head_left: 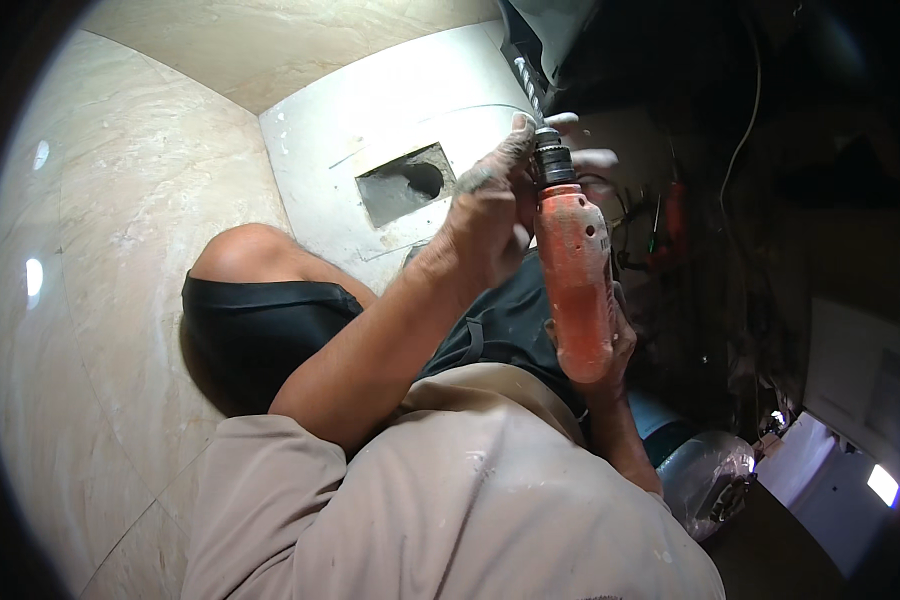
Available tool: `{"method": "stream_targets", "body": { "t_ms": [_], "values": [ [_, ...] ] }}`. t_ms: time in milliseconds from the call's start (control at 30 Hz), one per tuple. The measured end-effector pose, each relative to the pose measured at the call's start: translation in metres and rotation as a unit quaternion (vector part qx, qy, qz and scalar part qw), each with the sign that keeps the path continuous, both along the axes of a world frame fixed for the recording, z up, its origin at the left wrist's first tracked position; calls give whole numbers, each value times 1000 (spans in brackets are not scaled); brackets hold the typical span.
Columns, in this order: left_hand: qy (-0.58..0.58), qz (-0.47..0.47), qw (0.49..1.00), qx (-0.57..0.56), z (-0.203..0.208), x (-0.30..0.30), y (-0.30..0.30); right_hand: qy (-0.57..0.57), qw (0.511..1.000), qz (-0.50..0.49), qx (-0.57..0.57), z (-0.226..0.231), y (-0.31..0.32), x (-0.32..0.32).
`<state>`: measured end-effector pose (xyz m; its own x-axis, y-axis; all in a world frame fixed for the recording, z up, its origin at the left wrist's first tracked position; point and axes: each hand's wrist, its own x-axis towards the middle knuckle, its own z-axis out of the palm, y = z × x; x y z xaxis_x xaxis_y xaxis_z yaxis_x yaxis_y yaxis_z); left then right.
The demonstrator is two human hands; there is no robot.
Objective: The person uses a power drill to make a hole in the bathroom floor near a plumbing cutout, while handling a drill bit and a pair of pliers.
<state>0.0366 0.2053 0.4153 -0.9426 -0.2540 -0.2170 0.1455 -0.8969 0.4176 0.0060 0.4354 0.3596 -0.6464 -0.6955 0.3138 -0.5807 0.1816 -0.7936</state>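
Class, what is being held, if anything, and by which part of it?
A drill: the right grip, partly hidden, holds its rear; the left grip is around its chuck, how tightly cannot be told.

My drill [575, 270] is orange-red, its body scuffed with paler patches and dotted with small dark holes, and its chuck [553, 160] is black. The bit [530, 88] is silver-grey, with a spiral pattern. Whitish-grey dust mottles my left hand [488, 208]. My shirt [450, 500] is pale beige with lighter specks, my shorts [270, 325] near-black. Beside me the tiles [140, 210] are cream, streaked with soft tan veining; the panel [360, 110] is white, its cut-out [388, 205] grey with a black round hole [427, 181]; the cable [757, 95] is pale, and in the dark to my right another object [676, 215] shows red
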Motion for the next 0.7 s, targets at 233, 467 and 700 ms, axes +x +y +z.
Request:
{"method": "stream_targets", "body": {
  "t_ms": [233, 467, 700],
  "values": [
    [-155, -86, 979, -103, -13, 12, 5, 220, 974, -1, 48, -2, -7, -4],
    [-158, -123, 971, -129, -34, 22, 22, 173, 980, -5, 100, -42, 14, 19],
    [-179, -162, 952, -190, -37, 12, 40, 167, 982, -35, 85, -70, 27, 22]
  ]
}}
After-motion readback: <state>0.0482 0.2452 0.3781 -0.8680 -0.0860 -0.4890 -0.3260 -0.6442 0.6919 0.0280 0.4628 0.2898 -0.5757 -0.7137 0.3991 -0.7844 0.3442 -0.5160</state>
